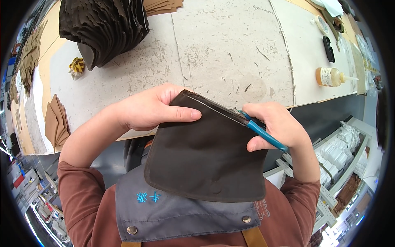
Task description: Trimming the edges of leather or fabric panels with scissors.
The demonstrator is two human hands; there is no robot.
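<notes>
A dark brown leather-like panel (pixel 207 156) with rounded corners hangs in front of my apron, a pale line running along its upper edge. My left hand (pixel 164 108) grips its upper left corner, thumb on the front face and fingers behind. In my right hand (pixel 273 121) is a pair of scissors with teal handles (pixel 265 136). Their blades lie along the panel's upper right edge, partly hidden against it; whether they are cutting cannot be made out. The fingers of the right hand curl round the handles, thumb below.
On the worn pale worktable (pixel 230 49) a tall stack of dark brown panels (pixel 103 29) stands at the far left, near a crumpled yellow-black scrap (pixel 76 66). Tan pieces (pixel 56 123) sit at the left edge. A dropper bottle (pixel 329 77), black tool (pixel 328 49) and tape roll (pixel 321 25) lie right.
</notes>
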